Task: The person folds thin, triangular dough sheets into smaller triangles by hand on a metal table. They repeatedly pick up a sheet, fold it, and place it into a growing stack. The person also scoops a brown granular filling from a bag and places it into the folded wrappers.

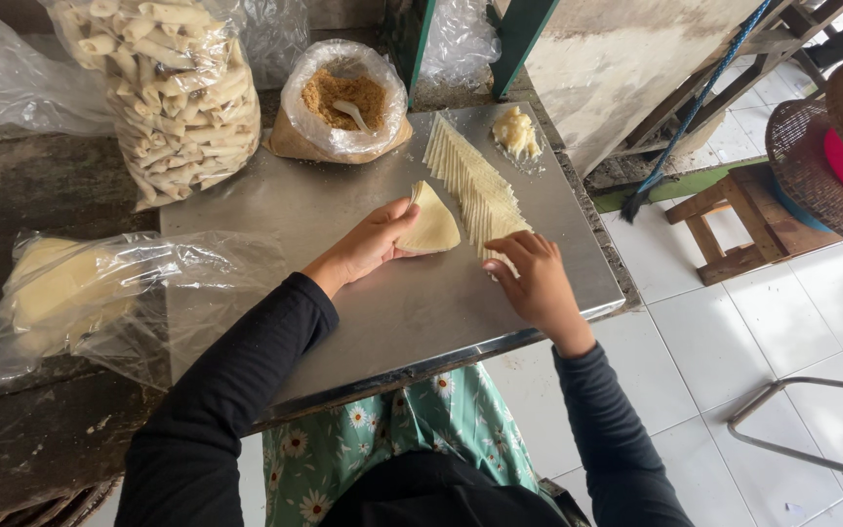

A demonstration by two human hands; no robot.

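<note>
A: State the condition of each hand.

B: The left hand (375, 241) grasps one pale triangular wrapper sheet (430, 227), thumb on top, fingers beneath; the sheet lies just past the fingertips on the steel tray (343, 210). The right hand (537, 277) is curled, fingertips pressing on the near end of the fanned row of wrapper sheets (475, 185). Whether it pinches a sheet cannot be told.

A: Which step does this appear to be?

B: Judged from the layout: separating a single sheet from the row, ahead of filling.

A: Locate the materials.

B: The bag of brown crumbly filling (345, 101), with a spoon in it, sits beyond the left hand. A lump of pale paste (516, 131) rests beyond the right hand at the far end of the row. A bag of finished rolls (172, 90) stands far left of the left hand.

A: What does the next move require?

B: Probably laying the sheet flat, then a free hand to reach the spoon.
</note>
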